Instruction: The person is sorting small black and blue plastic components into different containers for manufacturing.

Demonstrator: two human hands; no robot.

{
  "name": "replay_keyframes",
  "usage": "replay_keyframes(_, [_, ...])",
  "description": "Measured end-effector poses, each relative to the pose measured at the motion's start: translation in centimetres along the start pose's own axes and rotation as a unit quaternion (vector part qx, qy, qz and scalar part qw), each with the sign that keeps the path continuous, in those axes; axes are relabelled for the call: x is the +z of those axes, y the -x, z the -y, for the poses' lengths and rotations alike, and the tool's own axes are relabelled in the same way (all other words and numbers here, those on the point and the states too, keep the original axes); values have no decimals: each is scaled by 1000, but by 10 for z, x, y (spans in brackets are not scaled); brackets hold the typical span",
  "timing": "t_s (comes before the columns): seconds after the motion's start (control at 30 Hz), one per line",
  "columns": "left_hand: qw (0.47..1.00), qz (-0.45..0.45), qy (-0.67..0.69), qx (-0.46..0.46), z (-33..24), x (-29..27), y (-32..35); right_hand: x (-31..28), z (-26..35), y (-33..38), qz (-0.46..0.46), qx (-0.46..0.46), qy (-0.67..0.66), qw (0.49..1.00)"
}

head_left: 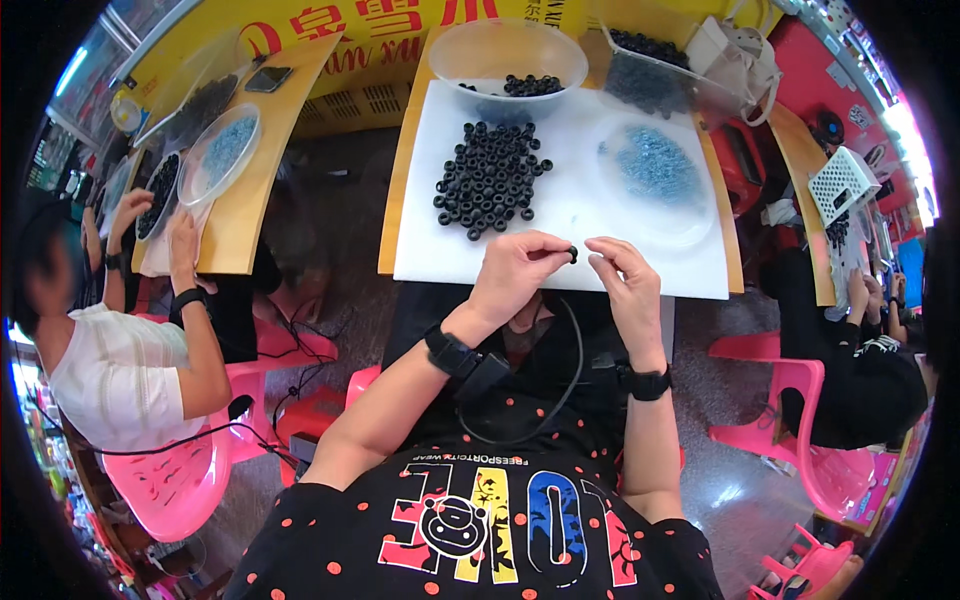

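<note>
Our black, red-dotted shirt (350,540) fills the bottom of the view, and we sit facing a wooden surface (416,110) topped with a white sheet (575,195). Our left hand (548,257) pinches a small black ring (573,255) just over the sheet's near edge. Our right hand (605,262) is beside it, thumb and fingertips drawn close; we cannot tell whether they grip anything. Beyond the left hand lies a pile of black rings (487,175); to its right, a clear dish (690,228) holds pale blue pieces (655,165).
</note>
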State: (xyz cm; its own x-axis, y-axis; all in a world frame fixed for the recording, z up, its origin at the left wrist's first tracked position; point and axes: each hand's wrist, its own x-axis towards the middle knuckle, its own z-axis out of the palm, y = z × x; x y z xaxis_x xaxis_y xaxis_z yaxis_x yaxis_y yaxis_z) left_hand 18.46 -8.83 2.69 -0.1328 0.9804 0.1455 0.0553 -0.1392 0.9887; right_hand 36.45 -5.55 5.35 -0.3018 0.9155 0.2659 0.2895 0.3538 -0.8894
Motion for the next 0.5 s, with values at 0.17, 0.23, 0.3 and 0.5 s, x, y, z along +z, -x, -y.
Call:
replay_keyframes(0.17, [930,0,-254,266,30,6,-14,4,-13,-7,38,-21,24,999])
replay_keyframes(0.23, [928,-7,-247,280,33,8,-15,5,-22,-9,24,-8,13,1000])
replay_keyframes(0.3, [928,-14,-239,286,28,10,-14,5,-29,-8,13,8,6,1000])
replay_keyframes(0.5, [929,-10,-244,277,36,9,-13,7,-33,-10,26,50,3,998])
